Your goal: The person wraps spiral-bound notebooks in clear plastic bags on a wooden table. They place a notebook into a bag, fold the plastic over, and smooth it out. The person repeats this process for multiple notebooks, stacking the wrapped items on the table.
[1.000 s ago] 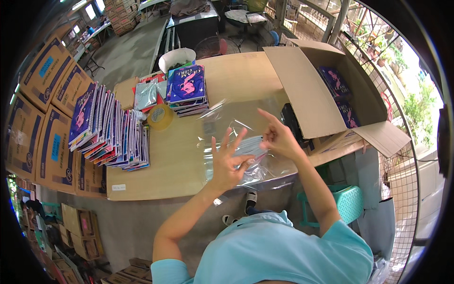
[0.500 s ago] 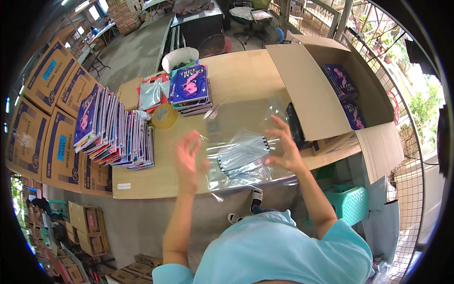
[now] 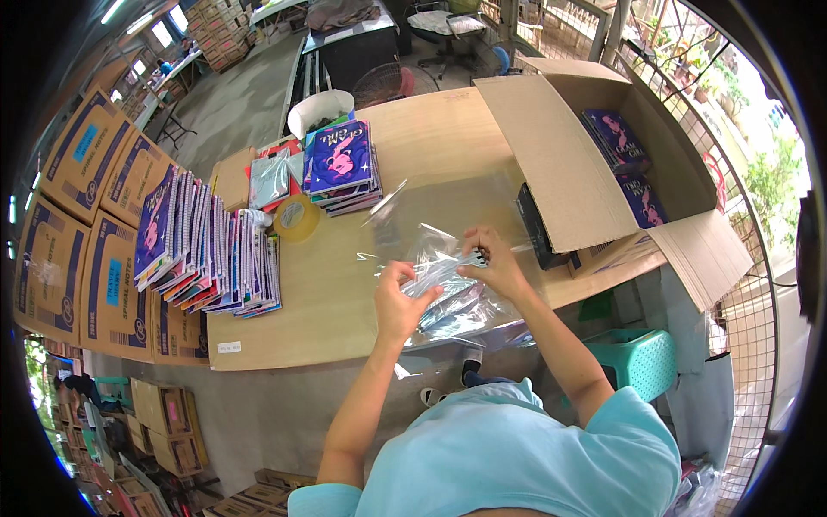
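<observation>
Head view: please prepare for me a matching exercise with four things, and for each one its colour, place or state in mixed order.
Things:
1. Tape roll
2. Stool
3. Open box
4. Clear plastic

Descriptions:
A. Green, beside the table
B. Between the left hand and the right hand
C. Yellow, lying on the table
D. Purple notebooks inside

Pairs: 1-C, 2-A, 3-D, 4-B

- My tan table (image 3: 431,129) bears these:
- Twelve o'clock, right before me: clear plastic film (image 3: 461,317).
- Ten: my leaning row of spiral notebooks (image 3: 207,241).
- Between ten and eleven: a tape roll (image 3: 295,219).
- Eleven: a notebook stack (image 3: 339,159).
- One: an open carton (image 3: 556,172).
</observation>
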Tool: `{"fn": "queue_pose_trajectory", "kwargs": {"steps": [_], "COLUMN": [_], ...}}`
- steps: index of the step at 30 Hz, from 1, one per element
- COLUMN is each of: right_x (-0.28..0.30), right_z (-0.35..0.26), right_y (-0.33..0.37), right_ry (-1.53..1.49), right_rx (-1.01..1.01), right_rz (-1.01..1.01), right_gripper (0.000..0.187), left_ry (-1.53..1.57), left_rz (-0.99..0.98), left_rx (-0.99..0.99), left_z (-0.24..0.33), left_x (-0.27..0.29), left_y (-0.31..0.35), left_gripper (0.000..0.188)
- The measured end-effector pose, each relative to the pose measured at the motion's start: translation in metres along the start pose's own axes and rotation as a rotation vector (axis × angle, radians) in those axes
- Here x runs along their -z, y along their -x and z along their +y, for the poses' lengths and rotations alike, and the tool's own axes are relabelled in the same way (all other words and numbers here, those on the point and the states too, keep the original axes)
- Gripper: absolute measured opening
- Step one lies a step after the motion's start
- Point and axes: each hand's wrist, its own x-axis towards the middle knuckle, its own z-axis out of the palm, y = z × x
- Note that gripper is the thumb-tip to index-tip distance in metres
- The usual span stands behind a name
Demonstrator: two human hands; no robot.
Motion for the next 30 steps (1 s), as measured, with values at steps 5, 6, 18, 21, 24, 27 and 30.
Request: {"fn": "queue_pose_trajectory", "kwargs": {"steps": [5, 6, 18, 21, 24, 27, 30], "right_x": [0.005, 0.004, 0.009, -0.007, -0.021, -0.024, -0.024], "right_z": [0.000, 0.005, -0.064, -0.022, -0.003, 0.018, 0.036], "right_y": [-0.033, -0.038, 0.014, 0.040, 0.055, 0.060, 0.062], "right_ry": [-0.242, -0.287, 0.451, 0.581, 0.438, 0.525, 0.730], "right_rx": [-0.325, -0.296, 0.428, 0.655, 0.641, 0.728, 0.825], "right_rz": [-0.288, -0.314, -0.107, -0.014, 0.053, 0.109, 0.127], "right_gripper": [0.019, 0.021, 0.032, 0.029, 0.026, 0.028, 0.037], "left_ry": [0.262, 0.247, 0.324, 0.300, 0.251, 0.255, 0.304], "left_rz": [0.057, 0.065, -0.081, -0.048, -0.028, -0.105, -0.341], "left_rx": [0.289, 0.294, -0.031, -0.051, -0.130, -0.081, -0.061], "left_z": [-0.007, -0.010, -0.016, -0.016, -0.017, -0.007, -0.002], "left_x": [-0.006, -0.005, 0.005, 0.002, 0.002, 0.014, 0.029], "left_y": [-0.007, -0.009, 0.001, 0.003, 0.007, -0.002, -0.030], "left_gripper": [0.099, 0.098, 0.014, 0.014, 0.017, 0.024, 0.048]}}
